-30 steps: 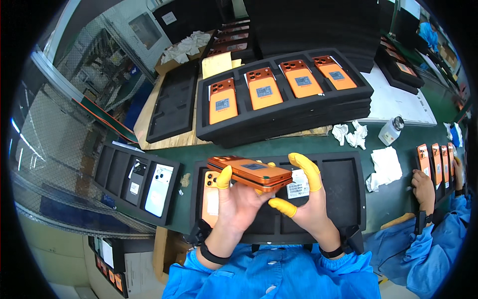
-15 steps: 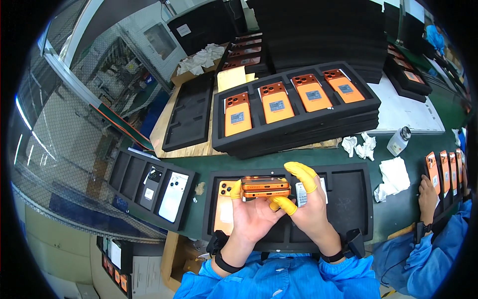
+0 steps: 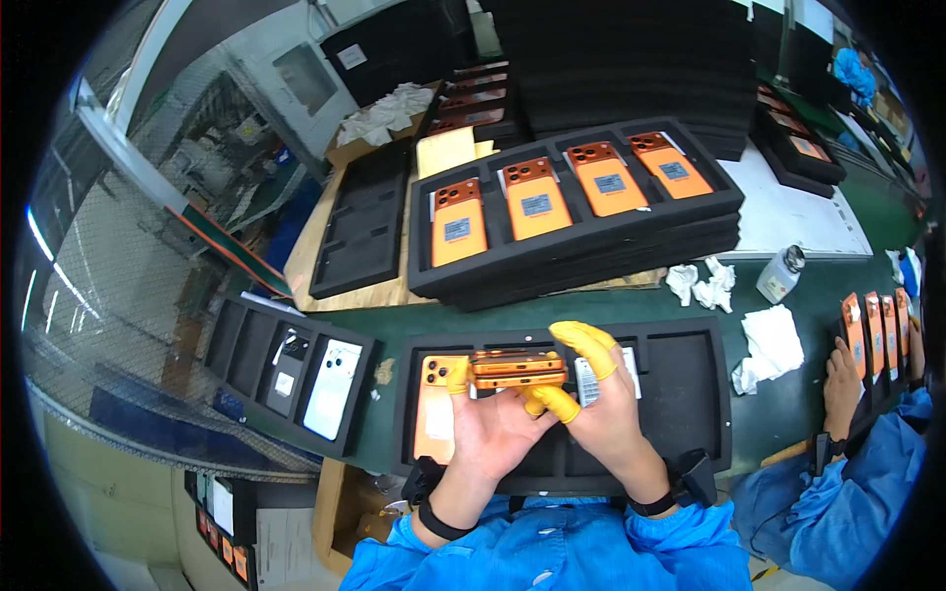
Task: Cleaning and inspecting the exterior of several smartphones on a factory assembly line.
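Two orange phones [image 3: 518, 376], one above the other with their bottom edges facing me, are held over the black foam tray [image 3: 695, 394]. My left hand [image 3: 493, 433] supports them from below, palm up, with a yellow-covered fingertip at their left end. My right hand [image 3: 608, 414] grips their right end; its yellow-covered thumb is beneath and the index finger rises beyond their upper corner. Left of my hands, an orange phone [image 3: 437, 419] lies in the tray, camera side up. A white-labelled item [image 3: 588, 386] in the tray is partly hidden behind my right hand.
A stack of black foam trays [image 3: 591, 241] stands beyond, its top one holding several orange phones. To the left is a tilted tray [image 3: 258, 345] with a white phone [image 3: 333, 389]. Crumpled wipes [image 3: 771, 345] and a bottle [image 3: 781, 275] lie right. A co-worker's hand [image 3: 841, 389] touches phones.
The whole view has shifted slightly. The two phones have tipped a little, so less of the upper one's face shows. Both hands keep their hold.
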A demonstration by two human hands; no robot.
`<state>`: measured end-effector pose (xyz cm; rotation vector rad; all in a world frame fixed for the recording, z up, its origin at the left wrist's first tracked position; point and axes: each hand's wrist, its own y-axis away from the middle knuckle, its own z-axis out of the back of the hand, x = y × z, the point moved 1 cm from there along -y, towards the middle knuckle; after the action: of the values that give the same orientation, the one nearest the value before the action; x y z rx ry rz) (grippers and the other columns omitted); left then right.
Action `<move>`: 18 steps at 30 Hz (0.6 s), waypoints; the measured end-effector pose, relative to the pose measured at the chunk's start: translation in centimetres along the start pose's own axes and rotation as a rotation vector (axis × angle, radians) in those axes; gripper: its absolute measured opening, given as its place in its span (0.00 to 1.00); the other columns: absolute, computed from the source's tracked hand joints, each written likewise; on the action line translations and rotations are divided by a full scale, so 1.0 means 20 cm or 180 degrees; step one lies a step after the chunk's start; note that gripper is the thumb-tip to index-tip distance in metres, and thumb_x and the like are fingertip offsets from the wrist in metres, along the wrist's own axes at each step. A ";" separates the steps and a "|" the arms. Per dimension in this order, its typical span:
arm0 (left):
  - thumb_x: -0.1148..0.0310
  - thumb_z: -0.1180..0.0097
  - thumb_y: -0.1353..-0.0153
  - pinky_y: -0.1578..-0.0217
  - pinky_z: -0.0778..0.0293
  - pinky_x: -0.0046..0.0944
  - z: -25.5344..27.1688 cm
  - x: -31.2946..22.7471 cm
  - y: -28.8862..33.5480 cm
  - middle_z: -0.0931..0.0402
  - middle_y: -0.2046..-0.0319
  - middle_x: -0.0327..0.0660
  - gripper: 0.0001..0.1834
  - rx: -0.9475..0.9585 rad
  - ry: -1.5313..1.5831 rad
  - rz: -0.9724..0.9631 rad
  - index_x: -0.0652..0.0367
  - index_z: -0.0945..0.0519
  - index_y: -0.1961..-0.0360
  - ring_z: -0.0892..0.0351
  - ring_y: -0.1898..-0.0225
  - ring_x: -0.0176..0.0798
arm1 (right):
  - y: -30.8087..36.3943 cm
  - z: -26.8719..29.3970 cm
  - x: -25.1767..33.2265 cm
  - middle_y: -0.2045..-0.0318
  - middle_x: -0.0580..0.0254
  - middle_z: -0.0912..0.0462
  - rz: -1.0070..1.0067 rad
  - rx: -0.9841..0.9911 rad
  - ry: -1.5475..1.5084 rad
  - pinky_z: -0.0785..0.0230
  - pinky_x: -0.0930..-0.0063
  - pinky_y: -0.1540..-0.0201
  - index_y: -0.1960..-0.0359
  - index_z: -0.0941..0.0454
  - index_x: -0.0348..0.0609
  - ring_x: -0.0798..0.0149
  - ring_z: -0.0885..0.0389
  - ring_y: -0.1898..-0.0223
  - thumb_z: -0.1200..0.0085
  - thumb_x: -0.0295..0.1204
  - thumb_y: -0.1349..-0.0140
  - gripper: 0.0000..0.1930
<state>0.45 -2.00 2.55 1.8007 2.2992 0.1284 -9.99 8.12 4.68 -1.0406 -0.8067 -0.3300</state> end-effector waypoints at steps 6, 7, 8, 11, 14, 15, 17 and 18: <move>0.43 0.54 0.42 0.45 0.41 0.62 -0.06 -0.07 0.05 0.31 0.46 0.44 0.28 -0.0014 -0.0760 -0.0527 0.49 0.30 0.46 0.35 0.43 0.47 | 0.04 0.21 0.05 0.54 0.54 0.26 0.0251 0.0265 0.1146 0.40 0.59 0.45 0.50 0.28 0.41 0.53 0.29 0.52 0.38 0.40 0.52 0.28; 0.43 0.55 0.41 0.43 0.47 0.67 -0.05 -0.09 0.08 0.32 0.45 0.42 0.28 0.0154 -0.0949 -0.0644 0.48 0.31 0.45 0.36 0.42 0.47 | 0.09 0.28 0.03 0.55 0.54 0.25 0.0114 0.0031 0.1532 0.39 0.59 0.47 0.50 0.27 0.42 0.54 0.27 0.54 0.40 0.41 0.49 0.26; 0.43 0.55 0.41 0.41 0.50 0.67 -0.05 -0.11 0.08 0.34 0.43 0.41 0.29 0.0297 -0.0943 -0.0654 0.47 0.33 0.43 0.38 0.40 0.47 | 0.14 0.37 -0.02 0.57 0.54 0.24 -0.0110 -0.0052 0.2066 0.38 0.60 0.51 0.50 0.28 0.41 0.53 0.26 0.56 0.40 0.38 0.49 0.25; 0.42 0.56 0.41 0.43 0.47 0.67 -0.05 -0.12 0.05 0.36 0.43 0.47 0.32 0.0394 -0.0776 -0.0740 0.49 0.36 0.41 0.39 0.41 0.51 | 0.33 0.59 -0.18 0.57 0.51 0.26 -0.1178 -0.0377 0.2816 0.37 0.62 0.55 0.50 0.28 0.39 0.51 0.28 0.56 0.40 0.32 0.49 0.23; 0.44 0.57 0.39 0.41 0.53 0.68 -0.04 -0.11 0.00 0.38 0.42 0.46 0.31 0.0619 -0.0942 -0.0671 0.49 0.37 0.40 0.40 0.39 0.49 | 0.41 0.62 -0.22 0.58 0.47 0.27 -0.1415 -0.0204 0.3081 0.37 0.62 0.55 0.50 0.30 0.38 0.48 0.30 0.57 0.43 0.28 0.47 0.21; 0.44 0.57 0.39 0.41 0.53 0.68 -0.05 -0.11 -0.01 0.38 0.42 0.47 0.31 0.0647 -0.1002 -0.0647 0.50 0.37 0.40 0.40 0.39 0.49 | 0.41 0.60 -0.23 0.59 0.46 0.27 -0.1491 -0.0258 0.2751 0.37 0.62 0.54 0.50 0.30 0.39 0.47 0.30 0.57 0.44 0.26 0.47 0.21; 0.43 0.57 0.40 0.41 0.52 0.67 -0.04 -0.10 -0.03 0.37 0.43 0.49 0.33 0.0556 -0.0981 -0.0663 0.52 0.37 0.40 0.40 0.40 0.49 | 0.38 0.54 -0.23 0.61 0.48 0.27 -0.1441 -0.0344 0.2536 0.36 0.61 0.54 0.51 0.28 0.41 0.47 0.30 0.58 0.44 0.23 0.48 0.20; 0.43 0.57 0.40 0.41 0.52 0.67 -0.04 -0.09 -0.03 0.37 0.43 0.49 0.33 0.0546 -0.0979 -0.0659 0.52 0.37 0.40 0.40 0.40 0.49 | 0.38 0.55 -0.23 0.61 0.48 0.27 -0.1450 -0.0338 0.2537 0.36 0.61 0.54 0.51 0.28 0.41 0.47 0.30 0.58 0.44 0.23 0.48 0.20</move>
<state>0.06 -3.86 3.38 1.5136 2.3069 -0.3636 -13.38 20.79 -0.61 -0.7125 -0.2863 -1.1050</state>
